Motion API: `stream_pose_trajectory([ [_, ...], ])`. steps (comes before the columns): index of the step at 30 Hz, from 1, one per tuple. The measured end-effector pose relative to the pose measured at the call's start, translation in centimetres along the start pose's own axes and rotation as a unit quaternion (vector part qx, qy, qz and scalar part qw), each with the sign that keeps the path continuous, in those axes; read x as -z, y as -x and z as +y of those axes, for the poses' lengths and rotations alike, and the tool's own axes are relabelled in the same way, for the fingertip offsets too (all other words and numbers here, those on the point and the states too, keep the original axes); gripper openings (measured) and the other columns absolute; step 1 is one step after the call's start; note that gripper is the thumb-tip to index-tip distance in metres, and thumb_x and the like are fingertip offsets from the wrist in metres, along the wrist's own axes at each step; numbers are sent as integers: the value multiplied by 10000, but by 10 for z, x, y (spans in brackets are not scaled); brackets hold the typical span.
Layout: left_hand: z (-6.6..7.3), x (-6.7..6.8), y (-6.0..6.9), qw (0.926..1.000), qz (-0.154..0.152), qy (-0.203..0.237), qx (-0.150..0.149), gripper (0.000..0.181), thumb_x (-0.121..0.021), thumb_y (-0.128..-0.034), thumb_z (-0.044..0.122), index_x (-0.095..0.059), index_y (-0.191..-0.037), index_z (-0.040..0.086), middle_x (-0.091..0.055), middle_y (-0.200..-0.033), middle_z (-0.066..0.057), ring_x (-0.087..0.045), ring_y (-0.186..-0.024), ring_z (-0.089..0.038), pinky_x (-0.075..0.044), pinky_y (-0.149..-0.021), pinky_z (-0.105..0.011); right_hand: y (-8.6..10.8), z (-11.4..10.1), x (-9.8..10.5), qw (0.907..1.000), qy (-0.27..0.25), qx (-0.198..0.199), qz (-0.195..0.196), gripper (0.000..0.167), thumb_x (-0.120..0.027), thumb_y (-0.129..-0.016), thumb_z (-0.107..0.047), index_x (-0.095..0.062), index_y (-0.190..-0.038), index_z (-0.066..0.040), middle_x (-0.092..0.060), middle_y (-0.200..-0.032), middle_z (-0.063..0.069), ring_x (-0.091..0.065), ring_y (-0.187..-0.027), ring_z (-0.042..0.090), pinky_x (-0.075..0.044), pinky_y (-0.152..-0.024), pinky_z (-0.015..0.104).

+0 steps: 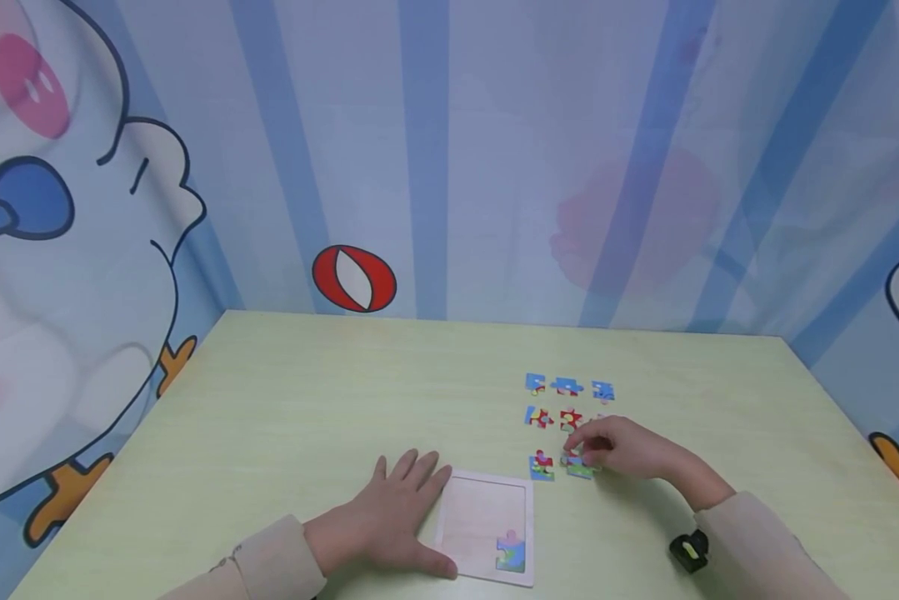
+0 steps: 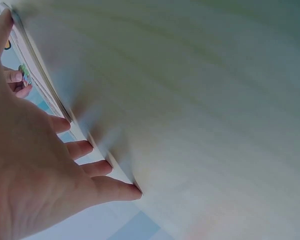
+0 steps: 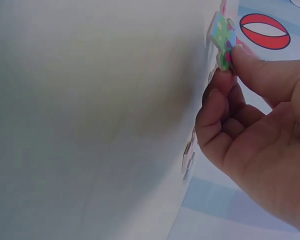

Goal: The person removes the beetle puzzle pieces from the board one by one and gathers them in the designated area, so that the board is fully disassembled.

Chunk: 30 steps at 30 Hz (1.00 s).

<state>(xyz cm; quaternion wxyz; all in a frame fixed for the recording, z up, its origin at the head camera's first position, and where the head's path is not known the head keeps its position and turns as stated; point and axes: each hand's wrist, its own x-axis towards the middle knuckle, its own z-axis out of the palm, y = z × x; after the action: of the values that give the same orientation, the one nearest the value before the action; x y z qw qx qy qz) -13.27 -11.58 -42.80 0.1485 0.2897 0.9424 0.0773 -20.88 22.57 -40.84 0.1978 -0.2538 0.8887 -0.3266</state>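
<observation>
A white square puzzle tray [image 1: 479,512] lies on the table, with one blue-and-green puzzle piece [image 1: 511,555] in its near right corner. My left hand [image 1: 397,521] rests with spread fingers at the tray's left side, thumb at the near corner. Beyond the tray's right side, my right hand [image 1: 629,450] pinches a green-and-blue puzzle piece [image 3: 223,36] between thumb and fingers. Beside it on the table is a red, blue and green piece [image 1: 542,467]. Behind stand loose rows, including a red piece [image 1: 571,419]; the right hand partly hides one piece there.
Three mostly blue pieces, one of them the middle piece [image 1: 566,387], form the farthest row on the pale table [image 1: 329,392]. A black object [image 1: 689,551] is by the right sleeve. A striped blue cloth [image 1: 486,167] with cartoon figures rises behind the table.
</observation>
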Motion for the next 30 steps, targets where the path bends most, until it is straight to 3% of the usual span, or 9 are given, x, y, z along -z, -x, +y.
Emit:
stream_pose_trajectory([
  [18,1,1,1,10000,8,17,26,1136,-557,-709,816,-255,-1523,85,-199,-1583,-168,-164,-1443,-407,-169,-1061,-700,-4,0,-8,9967,700,-168,385,220,-614,-877,35,-712,-1041,-75,-622,-927,2,-455,-784,146,-418,-667,266],
  [30,0,0,1,10000,10,-36,0,1136,-542,-713,823,-256,-1522,79,-202,-1581,-175,-170,-1440,-412,-176,-1055,-706,-7,2,-10,9948,876,-188,484,225,-608,-875,58,-673,-1047,-73,-505,-774,-17,-442,-737,151,-389,-630,260],
])
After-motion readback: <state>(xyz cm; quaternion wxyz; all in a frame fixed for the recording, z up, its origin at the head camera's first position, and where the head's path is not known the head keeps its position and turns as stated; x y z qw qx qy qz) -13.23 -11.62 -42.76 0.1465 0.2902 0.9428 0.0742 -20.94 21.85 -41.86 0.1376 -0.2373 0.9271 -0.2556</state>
